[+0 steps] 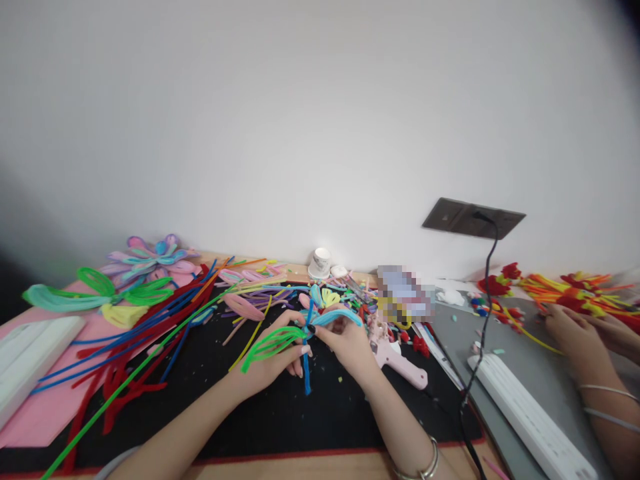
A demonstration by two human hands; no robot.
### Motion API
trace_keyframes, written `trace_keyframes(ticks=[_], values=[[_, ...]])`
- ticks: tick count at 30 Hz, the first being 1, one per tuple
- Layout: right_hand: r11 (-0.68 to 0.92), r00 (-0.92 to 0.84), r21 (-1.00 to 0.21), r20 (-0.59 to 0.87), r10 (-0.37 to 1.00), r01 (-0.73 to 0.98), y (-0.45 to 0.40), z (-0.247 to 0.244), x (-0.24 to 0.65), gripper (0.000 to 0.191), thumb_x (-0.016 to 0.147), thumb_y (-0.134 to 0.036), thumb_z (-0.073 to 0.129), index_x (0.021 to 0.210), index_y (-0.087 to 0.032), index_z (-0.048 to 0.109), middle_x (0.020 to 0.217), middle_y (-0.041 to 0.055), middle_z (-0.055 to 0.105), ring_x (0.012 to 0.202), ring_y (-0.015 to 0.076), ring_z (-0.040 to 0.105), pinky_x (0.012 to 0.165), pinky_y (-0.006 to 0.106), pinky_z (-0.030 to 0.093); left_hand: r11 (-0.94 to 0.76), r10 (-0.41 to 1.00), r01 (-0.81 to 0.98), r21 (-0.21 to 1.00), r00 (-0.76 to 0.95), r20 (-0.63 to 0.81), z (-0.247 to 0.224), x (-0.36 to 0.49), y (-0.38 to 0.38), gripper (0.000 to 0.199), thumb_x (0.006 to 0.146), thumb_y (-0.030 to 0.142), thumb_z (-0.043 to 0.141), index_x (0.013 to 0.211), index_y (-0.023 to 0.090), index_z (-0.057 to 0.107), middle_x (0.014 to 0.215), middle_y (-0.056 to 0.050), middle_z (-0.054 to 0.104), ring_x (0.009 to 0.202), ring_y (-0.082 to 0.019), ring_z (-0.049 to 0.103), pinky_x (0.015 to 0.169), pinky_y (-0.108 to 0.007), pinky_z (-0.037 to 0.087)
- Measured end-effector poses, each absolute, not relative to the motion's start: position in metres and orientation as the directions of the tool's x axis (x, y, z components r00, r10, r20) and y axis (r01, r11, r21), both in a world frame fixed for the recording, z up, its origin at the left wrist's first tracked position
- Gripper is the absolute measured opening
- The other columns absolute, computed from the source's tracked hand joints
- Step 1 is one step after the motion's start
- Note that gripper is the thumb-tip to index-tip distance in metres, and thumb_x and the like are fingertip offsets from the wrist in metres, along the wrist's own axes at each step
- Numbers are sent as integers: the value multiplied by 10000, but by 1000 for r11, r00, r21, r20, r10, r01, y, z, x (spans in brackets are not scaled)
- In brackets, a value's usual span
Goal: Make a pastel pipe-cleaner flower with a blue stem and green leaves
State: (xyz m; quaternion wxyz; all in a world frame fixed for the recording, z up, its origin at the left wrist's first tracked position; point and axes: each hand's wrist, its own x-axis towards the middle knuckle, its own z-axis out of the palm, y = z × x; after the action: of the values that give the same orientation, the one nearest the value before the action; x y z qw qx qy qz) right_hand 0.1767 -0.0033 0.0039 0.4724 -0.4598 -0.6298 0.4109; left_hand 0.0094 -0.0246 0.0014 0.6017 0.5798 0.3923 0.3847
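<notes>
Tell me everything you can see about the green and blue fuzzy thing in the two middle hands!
The green and blue fuzzy thing looks made of soft, bendy craft stems. Long green loops fan out on the left, and light-blue loops curve out on the right. A darker blue strand crosses the middle, poking out above and below. The left hand and right hand hold it near the middle, in front of the black mat. Fingers hide how it's joined.
</notes>
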Motion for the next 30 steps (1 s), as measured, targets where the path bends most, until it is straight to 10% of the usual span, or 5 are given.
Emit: trace_keyframes(ticks=[30], values=[[192,-143,-955,163,976,225,-1,0,179,105,703,-235,641,744,-181,560,637,-42,519,585,112,505,566,220,415,20,908,-3,1000,419,-17,2,8,-25,281,795,258,552,1029,222,400,553,82,560,487,-116,569,510,-240,478]])
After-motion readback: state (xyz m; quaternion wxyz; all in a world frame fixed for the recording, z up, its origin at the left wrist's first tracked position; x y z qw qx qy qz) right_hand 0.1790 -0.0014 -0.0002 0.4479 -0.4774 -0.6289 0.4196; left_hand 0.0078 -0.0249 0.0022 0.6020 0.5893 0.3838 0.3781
